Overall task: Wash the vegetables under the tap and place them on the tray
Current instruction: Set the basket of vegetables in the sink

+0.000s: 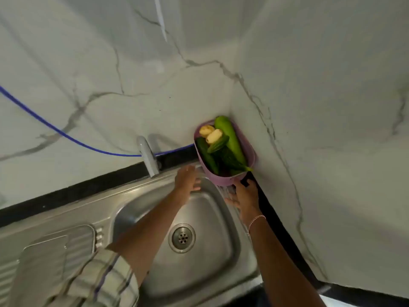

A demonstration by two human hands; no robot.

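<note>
Lilac basket [221, 179], 1 o'clock: bottle gourd [230, 136], cucumbers [207, 156]; lower contents hidden. Left hand [187, 178]: fingers spread. Right hand [243, 196] at basket's rim, grip unclear. Steel sink [210, 262], marble walls [309, 107].

A: Sink [141, 209], middle of the basin?
B: Open all the way down to the drain [182, 237].
A: Sink's far rim?
B: Tap [147, 156] stands there, with a blue hose [66, 135] along the wall behind it.
A: Sink's far right corner?
B: Tight. Purple basket [221, 179] of vegetables [232, 142] sits where two marble walls [309, 107] meet, closed in behind and on the right. It can be reached only from the sink side. The left hand [187, 178] fills the gap between tap and basket.
A: Left of the sink?
B: Tray [44, 262] lies flat on the drainboard, with open room above.
</note>
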